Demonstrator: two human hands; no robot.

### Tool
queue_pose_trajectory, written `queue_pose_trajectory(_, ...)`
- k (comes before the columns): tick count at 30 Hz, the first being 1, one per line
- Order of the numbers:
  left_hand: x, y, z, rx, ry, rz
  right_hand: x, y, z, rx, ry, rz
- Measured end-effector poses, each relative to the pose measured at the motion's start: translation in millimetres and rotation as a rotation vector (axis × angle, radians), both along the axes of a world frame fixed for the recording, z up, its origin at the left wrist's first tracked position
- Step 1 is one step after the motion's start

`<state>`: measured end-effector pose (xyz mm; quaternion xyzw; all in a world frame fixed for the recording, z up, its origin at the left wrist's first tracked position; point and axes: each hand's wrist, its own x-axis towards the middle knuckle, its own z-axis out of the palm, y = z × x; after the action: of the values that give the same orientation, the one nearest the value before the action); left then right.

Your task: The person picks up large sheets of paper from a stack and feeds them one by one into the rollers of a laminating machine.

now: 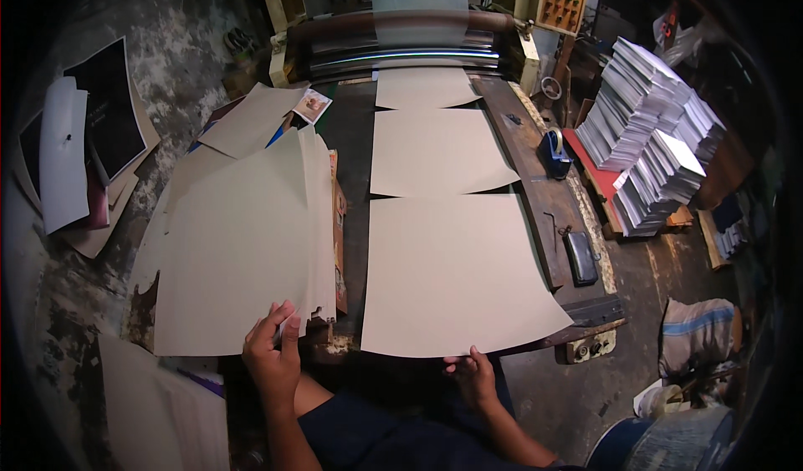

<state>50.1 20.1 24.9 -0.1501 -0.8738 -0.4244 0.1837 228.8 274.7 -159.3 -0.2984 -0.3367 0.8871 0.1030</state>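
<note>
A large beige paper sheet [234, 253] lies on top of a thick stack at the left. At its near right corner is my left hand [274, 350], thumb and fingers closed on the sheet's edge. Three beige sheets run in a line down the middle bed, the nearest sheet [456, 274] widest, the farthest sheet [422, 86] reaching the machine's rollers. My right hand [475, 379] is at the front edge of the nearest sheet, thumb up and fingers apart. Its fingertips meet that edge; whether they press on it is unclear.
A roller machine [401, 57] with clear film stands at the back. A metal rail [519, 182], a blue tape dispenser [554, 153] and a dark case [580, 258] lie right of the sheets. Tall paper stacks [636, 103] stand farther right. Printed sheets [113, 107] lie at far left.
</note>
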Motion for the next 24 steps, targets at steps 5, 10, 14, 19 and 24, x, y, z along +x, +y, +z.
queue_pose_trajectory(5,0,-9,-1,0.263,-0.281,0.092,2,-1,8,0.024,0.036,0.009)
queue_pose_trajectory(10,0,-11,11,1.035,-0.146,0.046,1,0,14,0.031,0.020,-0.101)
queue_pose_trajectory(14,22,5,7,0.435,0.033,0.016,0,16,17,-0.036,0.097,0.009)
queue_pose_trajectory(19,36,5,26,0.081,0.114,-0.427,-8,35,51,0.053,0.245,0.098)
queue_pose_trajectory(24,44,10,30,-0.179,0.037,-0.789,-5,35,88,0.101,0.278,0.095)
